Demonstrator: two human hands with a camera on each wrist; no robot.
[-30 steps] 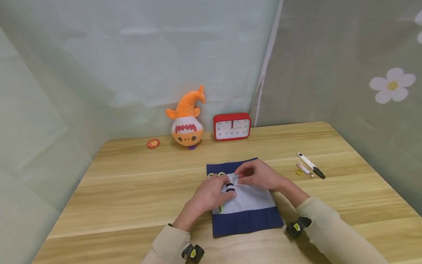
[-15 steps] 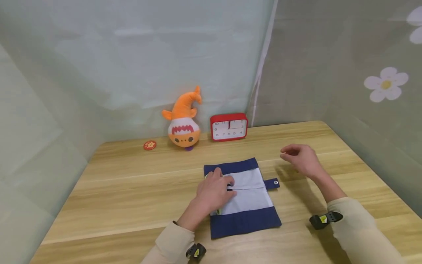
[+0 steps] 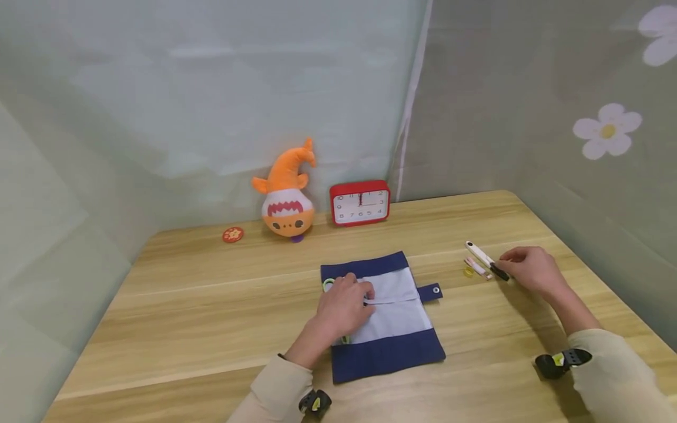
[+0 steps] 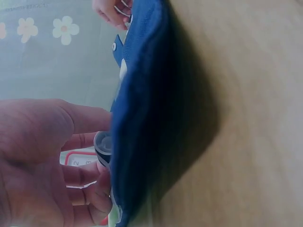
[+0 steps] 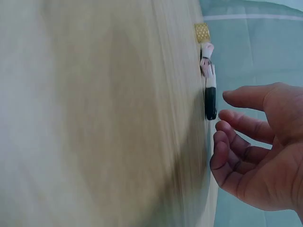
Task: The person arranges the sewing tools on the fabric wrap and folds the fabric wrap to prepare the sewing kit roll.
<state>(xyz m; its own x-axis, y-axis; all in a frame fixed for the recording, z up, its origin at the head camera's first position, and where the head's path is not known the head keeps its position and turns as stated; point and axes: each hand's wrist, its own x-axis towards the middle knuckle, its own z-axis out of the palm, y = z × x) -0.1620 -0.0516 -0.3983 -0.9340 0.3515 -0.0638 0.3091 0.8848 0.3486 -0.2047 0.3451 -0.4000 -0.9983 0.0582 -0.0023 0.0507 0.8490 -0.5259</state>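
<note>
A navy cloth pouch (image 3: 388,352) with a pale grey lining lies unfolded on the table, its snap tab (image 3: 431,292) out to the right. My left hand (image 3: 344,305) is at its left side, thumb and fingers around a thread spool (image 4: 103,144) by the strap across the lining. Green-handled scissors (image 3: 328,284) show partly beneath that hand. To the right, my right hand (image 3: 531,270) is at the black end of a slim white-and-black tool (image 3: 481,255). In the right wrist view its thumb and fingers stand apart, just short of that end.
Beside the slim tool lie a small pink-and-white bundle (image 3: 478,268) and a gold dimpled thimble (image 5: 202,32). Along the back stand an orange plush toy (image 3: 287,200) and a red clock (image 3: 359,203). A round red coaster (image 3: 233,234) lies at the back left.
My right hand has left the pouch's strap and moved right to the slim tool, uncovering the snap tab. My left hand has stayed on the pouch.
</note>
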